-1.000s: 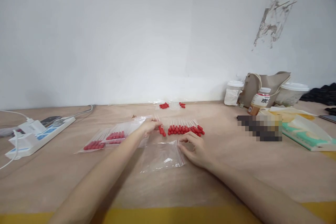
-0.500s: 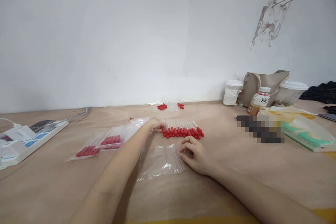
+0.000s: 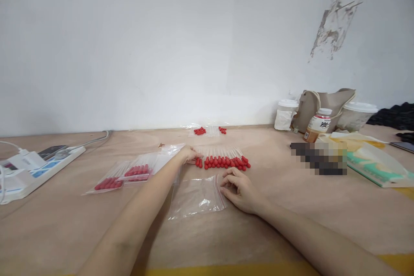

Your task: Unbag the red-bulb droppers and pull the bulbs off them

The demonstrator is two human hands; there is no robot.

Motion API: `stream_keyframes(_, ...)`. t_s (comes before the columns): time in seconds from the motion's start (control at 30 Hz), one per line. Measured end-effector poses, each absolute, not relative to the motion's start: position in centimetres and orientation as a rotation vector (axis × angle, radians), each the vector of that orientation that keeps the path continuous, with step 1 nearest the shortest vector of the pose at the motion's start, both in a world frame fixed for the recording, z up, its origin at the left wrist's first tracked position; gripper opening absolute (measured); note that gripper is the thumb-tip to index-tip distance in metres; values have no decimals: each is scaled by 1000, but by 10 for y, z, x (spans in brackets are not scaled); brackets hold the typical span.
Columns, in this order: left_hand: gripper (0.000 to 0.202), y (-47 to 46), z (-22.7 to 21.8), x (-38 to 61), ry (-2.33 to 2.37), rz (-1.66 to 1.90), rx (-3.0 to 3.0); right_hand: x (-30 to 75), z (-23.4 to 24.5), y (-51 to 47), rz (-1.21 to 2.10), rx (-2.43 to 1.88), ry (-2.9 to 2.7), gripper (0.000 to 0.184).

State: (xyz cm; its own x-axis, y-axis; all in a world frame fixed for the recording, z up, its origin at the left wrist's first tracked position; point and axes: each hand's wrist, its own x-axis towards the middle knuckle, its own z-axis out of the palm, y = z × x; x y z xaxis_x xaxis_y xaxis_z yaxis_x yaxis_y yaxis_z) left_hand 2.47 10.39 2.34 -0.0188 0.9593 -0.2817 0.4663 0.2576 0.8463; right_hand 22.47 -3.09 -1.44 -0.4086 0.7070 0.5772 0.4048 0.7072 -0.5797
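Observation:
A row of thin pale sticks with red bulb-shaped ends (image 3: 223,162) lies on the table in front of me. My left hand (image 3: 190,155) is at the row's left end, its fingers closed on a couple of the red-tipped sticks (image 3: 199,162), which sit slightly apart from the others. Nearer to me lies a flat, clear zip bag (image 3: 196,198) with a red line along its right edge. Beside that edge rests my right hand (image 3: 238,189), fingers loosely curled with a gap between thumb and forefinger, seemingly holding nothing.
Filled bags of red-tipped sticks (image 3: 109,183) lie at left, near a power strip (image 3: 61,168). Small red pieces (image 3: 199,130) lie on plastic by the wall. On the right are a bottle (image 3: 318,125), lidded cups (image 3: 286,114), a grey bag (image 3: 305,110) and a green-and-white packet (image 3: 378,166).
My left hand has drawn a couple of red-tipped sticks a little to the left, opening a small gap in the row. My right hand and the clear bag have hardly moved.

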Motion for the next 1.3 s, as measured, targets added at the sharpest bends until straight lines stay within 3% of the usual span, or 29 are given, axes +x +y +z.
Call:
stream_keyframes(0.17, 31, 103, 21, 22, 1762, 701, 1476, 225, -15, -30, 426, -869, -2061, 10)
stream_keyframes(0.43, 10, 62, 32, 13, 1770, 779, 1893, 227, -14, -31, 343, -886, -2078, 14)
stream_keyframes(0.53, 17, 15, 27, 6, 1567, 772, 2145, 226, -8, -35, 246, -796, -2143, 21)
stream_keyframes(0.67, 43, -34, 10, -8, 1099, 505, 2646, 226, -4, -37, 175, -698, -2411, 34)
stream_keyframes(0.8, 50, -44, 0, -14, 1113, 281, 2658, 230, -7, -34, 271, -694, -2512, 29)
stream_keyframes(1.03, 34, -28, -2, -9, 1417, 719, 2368, 231, -17, -31, 425, -653, -2408, 27)
stream_keyframes(1.3, 25, -30, 5, -11, 1500, 529, 2243, 229, -19, -34, 384, -647, -2348, 32)
